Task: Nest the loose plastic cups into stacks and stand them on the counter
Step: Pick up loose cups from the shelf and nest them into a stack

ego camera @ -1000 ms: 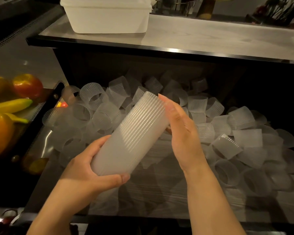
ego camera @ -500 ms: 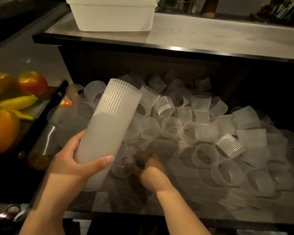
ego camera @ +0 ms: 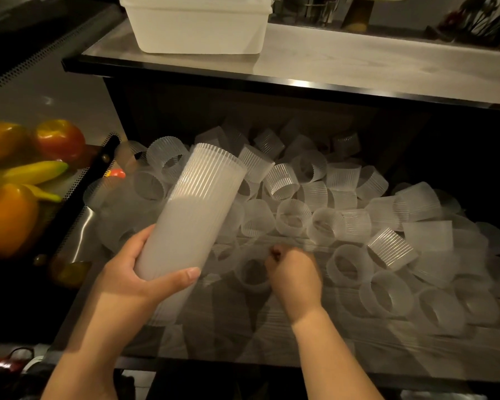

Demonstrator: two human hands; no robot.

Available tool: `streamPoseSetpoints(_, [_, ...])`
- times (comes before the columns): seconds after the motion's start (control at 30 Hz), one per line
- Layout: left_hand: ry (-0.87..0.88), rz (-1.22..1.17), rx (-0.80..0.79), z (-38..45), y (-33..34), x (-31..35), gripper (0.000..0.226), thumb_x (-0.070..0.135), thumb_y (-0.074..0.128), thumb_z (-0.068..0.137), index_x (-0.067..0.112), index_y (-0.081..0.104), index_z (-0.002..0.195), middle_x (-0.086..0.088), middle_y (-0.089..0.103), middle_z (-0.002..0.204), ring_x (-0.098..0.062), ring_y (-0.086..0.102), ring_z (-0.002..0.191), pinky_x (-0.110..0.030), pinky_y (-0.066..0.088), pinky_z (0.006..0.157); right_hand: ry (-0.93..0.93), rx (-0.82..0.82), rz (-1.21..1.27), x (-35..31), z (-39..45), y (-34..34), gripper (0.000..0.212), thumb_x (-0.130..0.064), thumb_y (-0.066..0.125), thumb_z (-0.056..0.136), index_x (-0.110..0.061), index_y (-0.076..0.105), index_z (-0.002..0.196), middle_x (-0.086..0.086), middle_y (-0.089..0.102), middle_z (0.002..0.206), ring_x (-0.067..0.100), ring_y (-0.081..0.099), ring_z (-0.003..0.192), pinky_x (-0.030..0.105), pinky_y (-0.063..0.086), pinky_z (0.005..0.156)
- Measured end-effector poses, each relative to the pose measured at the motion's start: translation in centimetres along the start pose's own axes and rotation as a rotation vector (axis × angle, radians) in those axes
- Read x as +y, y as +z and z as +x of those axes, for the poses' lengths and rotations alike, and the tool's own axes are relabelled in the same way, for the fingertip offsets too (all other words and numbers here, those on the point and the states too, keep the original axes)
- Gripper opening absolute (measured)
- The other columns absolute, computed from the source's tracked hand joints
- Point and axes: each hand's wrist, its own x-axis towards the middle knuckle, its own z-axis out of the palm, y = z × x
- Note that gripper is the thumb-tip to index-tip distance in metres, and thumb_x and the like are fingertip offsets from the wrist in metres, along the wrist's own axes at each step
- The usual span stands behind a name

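A tall nested stack of ribbed translucent plastic cups (ego camera: 194, 215) leans up and to the right, open end on top. My left hand (ego camera: 127, 278) grips its lower part. Low on the dark shelf (ego camera: 243, 336), my right hand (ego camera: 296, 280) has its fingers curled onto a loose cup (ego camera: 251, 277) lying on its side; the grip itself is blurred. Several more loose cups (ego camera: 347, 226) lie scattered across the shelf behind and to the right. The pale counter (ego camera: 358, 62) runs above the shelf.
A white plastic tub (ego camera: 197, 27) stands on the counter's left end, with dark utensils and jars along its back edge. To the left, a tray holds peppers (ego camera: 9, 217), a banana (ego camera: 32, 171) and an apple (ego camera: 59, 140).
My right hand left the top of the stack and dropped to the shelf among the loose cups. My left hand swung the stack leftward and more upright.
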Motion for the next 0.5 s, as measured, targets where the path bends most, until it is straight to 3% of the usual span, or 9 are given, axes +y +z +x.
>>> streamPoseSetpoints(0.1, [-0.005, -0.003, -0.022, 0.2, 0.3, -0.4, 0.083, 0.064, 0.085, 0.032, 0.058, 0.058, 0.11, 0.019, 0.069, 0.105, -0.008, 0.068, 0.095, -0.031, 0.055, 0.073, 0.072, 0.044, -0.05, 1.3, 0.7, -1.3, 0.021, -0.03, 0.052, 0.092, -0.019, 0.07, 0.093, 0.004, 0.07, 0.09, 0.029, 0.065, 0.091, 0.027, 0.039, 0.064])
streamPoseSetpoints(0.2, [-0.001, 0.028, -0.043, 0.5, 0.8, -0.7, 0.09, 0.066, 0.085, 0.035, 0.053, 0.058, 0.12, 0.02, 0.069, 0.107, -0.008, 0.068, 0.098, -0.033, 0.056, 0.076, 0.115, 0.09, -0.12, 2.0, 1.2, -2.7, 0.019, -0.022, 0.051, 0.093, -0.017, 0.068, 0.097, 0.01, 0.07, 0.092, 0.033, 0.063, 0.093, 0.031, 0.042, 0.064])
streamPoseSetpoints(0.33, [0.016, 0.067, -0.083, 0.4, 1.3, -0.5, 0.079, 0.067, 0.083, 0.037, 0.064, 0.055, 0.111, 0.033, 0.064, 0.105, 0.007, 0.063, 0.092, -0.031, 0.054, 0.075, 0.149, 0.117, -0.13, 2.7, 1.6, -4.0, 0.019, -0.023, 0.055, 0.093, -0.019, 0.069, 0.105, 0.01, 0.071, 0.093, 0.033, 0.063, 0.094, 0.03, 0.039, 0.064])
streamPoseSetpoints(0.5, [0.028, 0.139, -0.144, 0.5, 2.2, -0.1, 0.07, 0.066, 0.082, 0.039, 0.076, 0.05, 0.101, 0.043, 0.058, 0.103, 0.016, 0.058, 0.09, -0.026, 0.051, 0.073, 0.194, 0.307, 0.198, 2.7, 2.0, -5.5, 0.026, -0.019, 0.06, 0.089, -0.015, 0.072, 0.112, 0.007, 0.074, 0.101, 0.03, 0.067, 0.099, 0.036, 0.051, 0.085])
